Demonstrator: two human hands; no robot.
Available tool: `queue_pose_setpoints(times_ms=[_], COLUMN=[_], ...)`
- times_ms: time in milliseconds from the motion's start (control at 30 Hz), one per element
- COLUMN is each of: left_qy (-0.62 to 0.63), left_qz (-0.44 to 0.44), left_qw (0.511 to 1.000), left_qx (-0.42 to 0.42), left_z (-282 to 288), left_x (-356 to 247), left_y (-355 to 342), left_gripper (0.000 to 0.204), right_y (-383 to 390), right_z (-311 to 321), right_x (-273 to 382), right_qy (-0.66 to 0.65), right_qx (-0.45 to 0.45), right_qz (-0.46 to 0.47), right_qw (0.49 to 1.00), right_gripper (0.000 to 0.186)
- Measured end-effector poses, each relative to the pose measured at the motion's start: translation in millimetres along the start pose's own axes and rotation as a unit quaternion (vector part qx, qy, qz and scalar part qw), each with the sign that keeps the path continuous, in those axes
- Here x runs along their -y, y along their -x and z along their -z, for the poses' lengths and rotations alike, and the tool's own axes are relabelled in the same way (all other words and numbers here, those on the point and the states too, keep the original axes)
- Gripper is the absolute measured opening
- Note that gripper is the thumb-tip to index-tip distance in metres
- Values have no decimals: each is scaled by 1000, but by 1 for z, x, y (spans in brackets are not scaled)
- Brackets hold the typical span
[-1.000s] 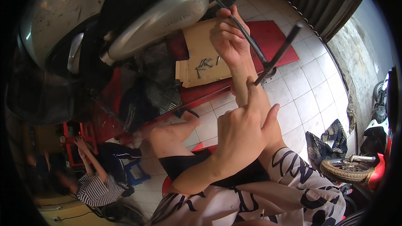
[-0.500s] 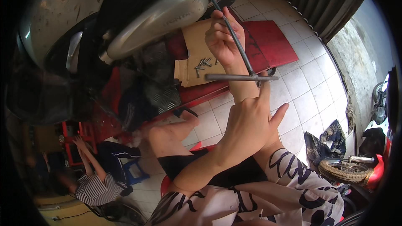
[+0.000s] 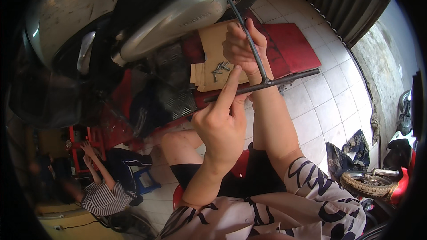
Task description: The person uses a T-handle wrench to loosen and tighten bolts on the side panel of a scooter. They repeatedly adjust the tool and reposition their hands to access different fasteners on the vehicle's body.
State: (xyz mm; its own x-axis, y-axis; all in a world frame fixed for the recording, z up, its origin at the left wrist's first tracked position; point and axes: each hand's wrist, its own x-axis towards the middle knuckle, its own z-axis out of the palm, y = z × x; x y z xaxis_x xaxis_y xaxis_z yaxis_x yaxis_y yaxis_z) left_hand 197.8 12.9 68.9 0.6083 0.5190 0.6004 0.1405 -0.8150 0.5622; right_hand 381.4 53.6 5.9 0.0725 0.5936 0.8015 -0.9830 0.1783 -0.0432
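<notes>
A dark metal T-handle wrench [image 3: 253, 46] slants from beside the wheel of a scooter [image 3: 178, 18] down to its crossbar in front of me. My right hand [image 3: 246, 49] is closed loosely around the long shaft, partway up, with the thumb on the right side. At the left half of the crossbar, my left hand [image 3: 222, 124] has its index finger laid over the bar and its thumb beside it, the other fingers curled. The wrench's far tip is lost in dark parts near the wheel. Several bolts [image 3: 220, 69] lie on a piece of cardboard [image 3: 209, 51] beneath the scooter's silver cover.
The cardboard rests on a red platform [image 3: 296, 49] under the scooter. At the lower left a person in a striped shirt [image 3: 104, 200] sits near a blue stool [image 3: 146, 182]. To the right are a checked cloth [image 3: 351, 151], a loose-looking wheel [image 3: 367, 184] and a metal shutter [image 3: 331, 2].
The crossbar has turned, its right end now reaching farther right. My left hand has moved left, from the bar's right part to its left half. The right hand stays around the shaft.
</notes>
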Motion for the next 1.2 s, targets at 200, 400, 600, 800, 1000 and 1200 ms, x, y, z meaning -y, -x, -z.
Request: queue_pose_setpoints(times_ms=[200,400,600,800,1000,1200], left_qy=[-64,47,39,71,73,139], left_qz=[78,-64,88,-49,108,25], left_qw=[986,969,985,972,975,973], left_qx=[132,235,140,221,181,184], left_z=[-10,-20,8,-17,4,-2], left_x=[-10,-25,-36,-37,-36,-51], left_y=[15,20,19,20,24,18], left_gripper=[44,66,70,78,78,76], right_y=[10,9,10,9,10,6], right_z=[-4,5,-5,8,-5,4], right_x=[6,0,8,-4,4,-8], right_qy=[95,54,-13,11,12,14], right_qx=[44,30,-3,-42,-96,-149], right_qz=[-2,-29,-3,-20,13,17], right_qw=[995,998,1000,999,995,989], right_gripper=[25,22,22,22,22,21])
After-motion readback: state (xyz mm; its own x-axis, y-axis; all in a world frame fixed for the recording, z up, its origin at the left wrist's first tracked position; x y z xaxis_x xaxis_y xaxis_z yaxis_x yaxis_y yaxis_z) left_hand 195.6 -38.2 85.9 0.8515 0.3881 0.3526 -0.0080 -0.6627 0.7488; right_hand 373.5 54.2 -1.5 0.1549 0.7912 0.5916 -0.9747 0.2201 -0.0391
